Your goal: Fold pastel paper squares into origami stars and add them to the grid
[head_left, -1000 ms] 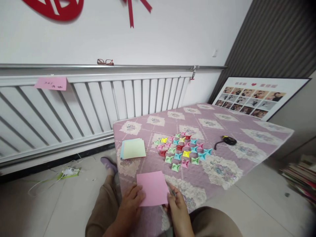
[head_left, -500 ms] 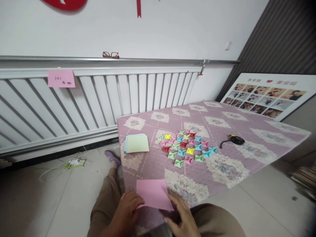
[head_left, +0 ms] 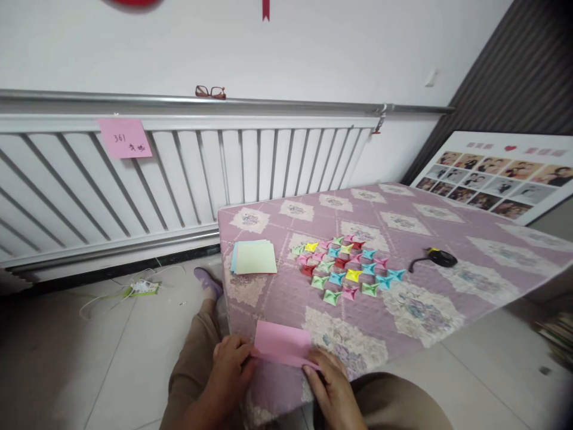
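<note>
A pink sheet of paper (head_left: 283,341) lies at the near corner of the cloth-covered table (head_left: 286,304), its near edge lifted and curling up. My left hand (head_left: 233,361) is closed on the paper's near left corner. At the near right corner, my right hand (head_left: 330,376) pinches the sheet between thumb and fingers. Beyond them sit several small folded paper shapes (head_left: 342,263) in green, pink, blue, yellow and red, set in slanting rows. To their left is a stack of coloured paper sheets (head_left: 256,258), pale green on top.
A black tape measure (head_left: 442,258) with a strap rests on the right of the table. Behind stands a white radiator (head_left: 233,161) with a pink note (head_left: 126,138) on it. Glasses (head_left: 210,92) sit on the pipe above. A power strip (head_left: 142,288) with cables lies on the floor.
The paper's near edge has been raised and turned back, so less of the sheet shows. My right hand has gone from loosely open beside the corner to pinching it. The view has shifted slightly.
</note>
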The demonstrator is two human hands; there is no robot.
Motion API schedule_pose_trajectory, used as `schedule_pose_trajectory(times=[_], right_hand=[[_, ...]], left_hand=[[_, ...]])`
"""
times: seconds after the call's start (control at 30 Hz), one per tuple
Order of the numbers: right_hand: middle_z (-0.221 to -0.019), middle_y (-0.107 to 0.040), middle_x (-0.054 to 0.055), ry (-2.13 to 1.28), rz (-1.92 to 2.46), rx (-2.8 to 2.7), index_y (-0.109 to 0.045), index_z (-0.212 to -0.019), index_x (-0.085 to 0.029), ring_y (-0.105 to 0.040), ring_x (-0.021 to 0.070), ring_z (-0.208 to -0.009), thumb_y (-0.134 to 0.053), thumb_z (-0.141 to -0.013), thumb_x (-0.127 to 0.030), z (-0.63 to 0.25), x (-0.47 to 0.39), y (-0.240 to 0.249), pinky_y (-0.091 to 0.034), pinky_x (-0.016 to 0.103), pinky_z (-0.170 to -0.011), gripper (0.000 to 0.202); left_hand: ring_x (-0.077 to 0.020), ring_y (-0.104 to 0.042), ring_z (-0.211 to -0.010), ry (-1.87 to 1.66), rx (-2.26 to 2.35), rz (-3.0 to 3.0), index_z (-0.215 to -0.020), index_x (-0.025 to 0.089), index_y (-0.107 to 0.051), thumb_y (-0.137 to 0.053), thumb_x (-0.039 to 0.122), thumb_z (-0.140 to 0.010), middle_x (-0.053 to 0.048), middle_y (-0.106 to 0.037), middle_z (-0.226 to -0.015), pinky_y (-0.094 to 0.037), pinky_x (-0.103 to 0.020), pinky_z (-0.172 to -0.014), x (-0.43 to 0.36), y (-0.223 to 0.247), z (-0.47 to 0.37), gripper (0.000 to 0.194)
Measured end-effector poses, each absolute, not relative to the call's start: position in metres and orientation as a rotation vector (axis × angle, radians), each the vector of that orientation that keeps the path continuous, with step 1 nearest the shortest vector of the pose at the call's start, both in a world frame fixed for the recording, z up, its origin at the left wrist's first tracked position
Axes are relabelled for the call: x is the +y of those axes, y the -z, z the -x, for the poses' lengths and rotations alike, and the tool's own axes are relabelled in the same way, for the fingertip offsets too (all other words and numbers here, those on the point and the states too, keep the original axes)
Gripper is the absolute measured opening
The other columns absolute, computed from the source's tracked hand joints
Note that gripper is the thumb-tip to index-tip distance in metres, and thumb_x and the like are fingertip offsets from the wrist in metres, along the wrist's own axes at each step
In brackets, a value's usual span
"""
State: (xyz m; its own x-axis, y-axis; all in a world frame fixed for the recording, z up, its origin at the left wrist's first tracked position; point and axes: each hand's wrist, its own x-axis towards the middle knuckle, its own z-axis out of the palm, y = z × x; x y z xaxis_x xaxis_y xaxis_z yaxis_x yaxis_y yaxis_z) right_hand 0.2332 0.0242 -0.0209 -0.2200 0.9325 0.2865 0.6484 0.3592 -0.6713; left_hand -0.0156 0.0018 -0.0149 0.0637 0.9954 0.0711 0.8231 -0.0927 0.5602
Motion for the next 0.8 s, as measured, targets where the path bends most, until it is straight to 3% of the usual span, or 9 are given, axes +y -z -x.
schedule_pose_trajectory(times=[0.17,0.37,0.47,0.8], right_hand=[[-0.087,-0.069,0.008,-0.508,1.528,-1.797,-0.066,-0.083,-0.024,-0.062,0.0259,-0.086,-0.047,-0.084,-0.055,-0.227,0.027,0.033,-0.048,0.041,-0.081,0.036],[-0.101,-0.069,0.008,-0.456,1.631,-1.656,-0.058,-0.116,-0.020,-0.063,0.0249,-0.085,-0.051,-0.081,-0.055,-0.219,0.029,0.042,-0.048,0.042,-0.082,0.049],[-0.097,-0.069,0.008,-0.394,1.669,-1.657,-0.054,-0.123,-0.020,-0.064,0.0257,-0.086,-0.052,-0.081,-0.055,-0.217,0.031,0.042,-0.047,0.043,-0.084,0.055],[-0.082,-0.070,0.004,-0.328,1.766,-1.788,-0.055,-0.122,-0.020,-0.065,0.0251,-0.076,-0.050,-0.082,-0.052,-0.214,0.039,0.031,-0.048,0.040,-0.076,0.051]], left_hand=[[-0.0221,-0.054,-0.091,-0.492,1.943,-1.872,-0.076,0.022,-0.067,-0.052,0.028,-0.086,-0.003,-0.063,-0.089,-0.033,-0.036,-0.080,0.011,0.001,0.011,0.020],[-0.0217,-0.055,-0.089,-0.382,1.993,-1.829,-0.073,0.021,-0.066,-0.050,0.034,-0.088,-0.002,-0.064,-0.085,-0.030,-0.035,-0.078,0.020,-0.008,0.008,0.025],[-0.0216,-0.055,-0.087,-0.343,1.997,-1.841,-0.071,0.021,-0.065,-0.050,0.035,-0.087,-0.002,-0.064,-0.083,-0.029,-0.035,-0.078,0.024,-0.011,0.007,0.026],[-0.0245,-0.056,-0.088,-0.162,1.985,-1.897,-0.072,0.020,-0.066,-0.046,0.034,-0.088,-0.005,-0.066,-0.085,-0.029,-0.041,-0.083,0.033,-0.021,0.007,0.029]])
